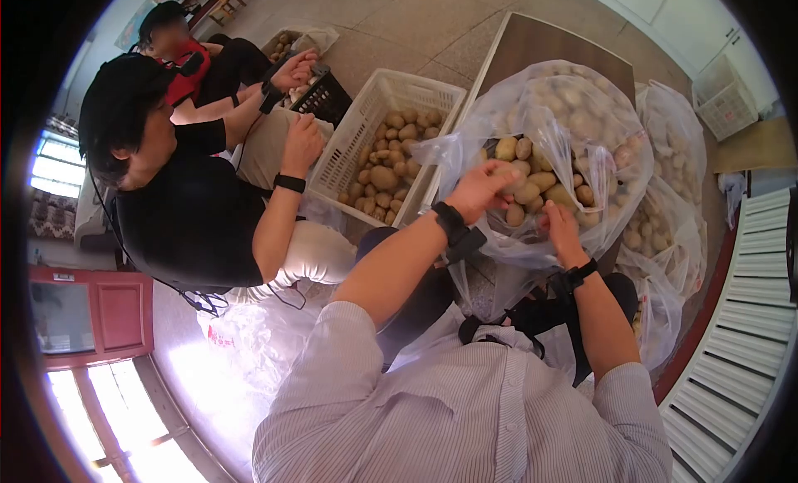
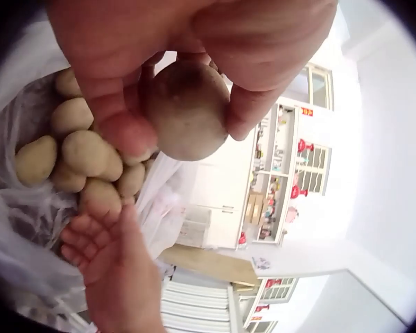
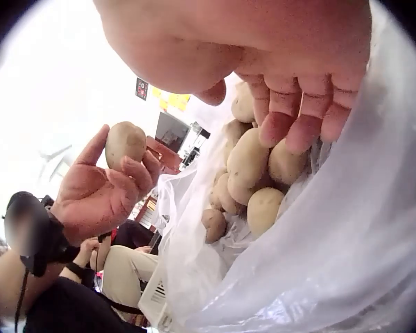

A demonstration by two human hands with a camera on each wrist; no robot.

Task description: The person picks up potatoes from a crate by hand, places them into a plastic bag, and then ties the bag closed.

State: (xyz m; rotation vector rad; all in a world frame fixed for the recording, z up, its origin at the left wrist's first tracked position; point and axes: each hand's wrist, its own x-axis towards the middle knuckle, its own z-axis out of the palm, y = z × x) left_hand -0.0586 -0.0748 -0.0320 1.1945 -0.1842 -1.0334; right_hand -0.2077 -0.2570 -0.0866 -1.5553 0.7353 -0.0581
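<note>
My left hand (image 1: 482, 189) grips a round brown potato (image 2: 188, 114) between thumb and fingers, raised above the mouth of a clear plastic bag (image 1: 459, 156). Lower in the same bag lies a heap of loose potatoes (image 2: 84, 152), some paler and some browner. At the bag's near right side is my right hand (image 1: 564, 231), holding nothing, its fingers loosely bent. Its fingertips (image 3: 301, 132) overlap the potatoes in the right wrist view.
A white plastic crate (image 1: 332, 163) of potatoes stands to the left, with a black basket (image 1: 335, 101) behind it. More bags of potatoes (image 1: 657, 234) lie on the right. A person in black (image 1: 183, 209) sits at my left, and another sits farther back. A white radiator (image 1: 748, 317) lines the right wall.
</note>
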